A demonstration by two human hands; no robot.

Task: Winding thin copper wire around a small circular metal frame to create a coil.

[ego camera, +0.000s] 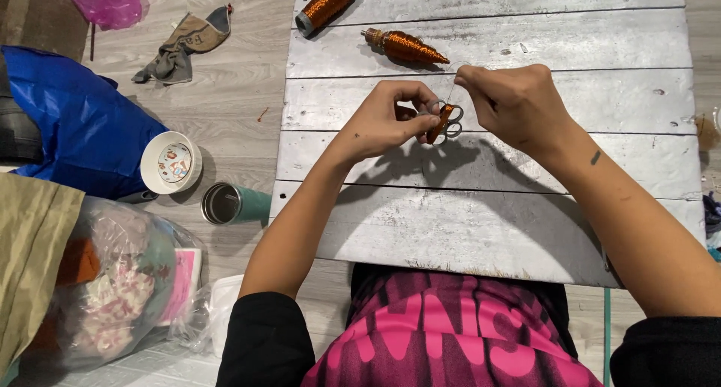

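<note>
My left hand pinches a small piece made of silver wire loops with copper wire wound on it, held just above a grey wooden board. My right hand is closed beside it, its fingertips pinching a thin strand of wire that runs to the piece. Both hands meet over the middle of the board. A cone-shaped spool of copper wire lies just beyond my hands. A cylindrical spool of copper wire lies at the board's far left corner.
On the wooden floor to the left stand a white bowl and a green metal cup. A blue bag, a clear plastic bag of fabric, a grey cloth and a pink plastic bag lie further left.
</note>
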